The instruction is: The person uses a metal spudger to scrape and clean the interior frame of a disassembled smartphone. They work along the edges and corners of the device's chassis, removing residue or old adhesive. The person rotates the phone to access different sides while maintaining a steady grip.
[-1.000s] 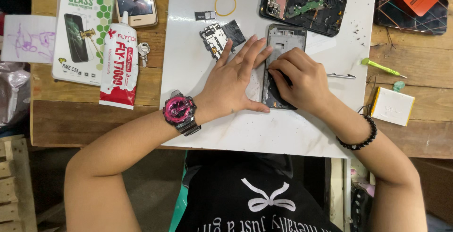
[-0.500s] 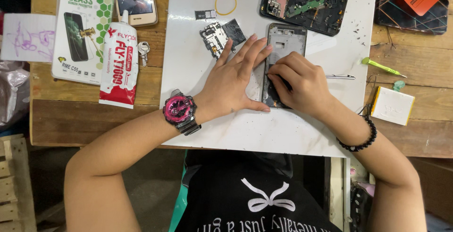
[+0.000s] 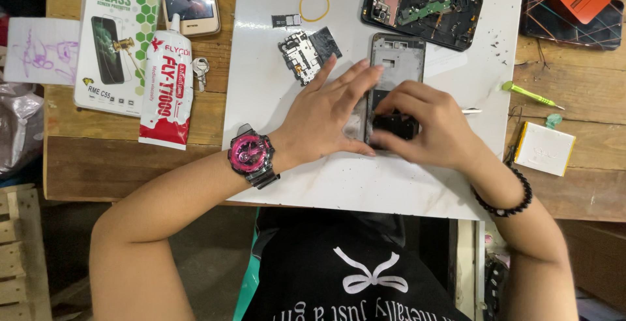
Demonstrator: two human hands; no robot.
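Right hand (image 3: pixel 435 125): fingers curled, thumb and fingertips pinched on a small black part (image 3: pixel 395 125) at the lower end of a grey phone frame (image 3: pixel 397 66). Grip closed on that part; how firmly, could not tell.

Left hand (image 3: pixel 329 115): fingers spread flat and open, holding nothing, pressed down along the frame's left edge, fingertips reaching over onto it. A pink-and-black watch (image 3: pixel 251 156) sat on that wrist; a black bead bracelet (image 3: pixel 505 200) on the right wrist.

The frame lay flat, long axis pointing away from the person, on a white work mat (image 3: pixel 274 92) covering the middle of a wooden plank table (image 3: pixel 130 158). Its upper half was bare; its lower half was under both hands.

On the mat: a circuit board (image 3: pixel 301 53) just beyond the left fingertips, a yellow ring (image 3: pixel 314 6), an opened black phone body (image 3: pixel 422 9) beyond the frame.

On the wood, left: a white-and-red glue tube (image 3: pixel 168 89), a screen-protector package (image 3: pixel 111 40), a gold phone (image 3: pixel 188 0). Right: a green tool (image 3: pixel 527 94), a white battery pack (image 3: pixel 544 149).

Below the table edge: dark floor, wooden pallet slats (image 3: pixel 16 256) at lower left.
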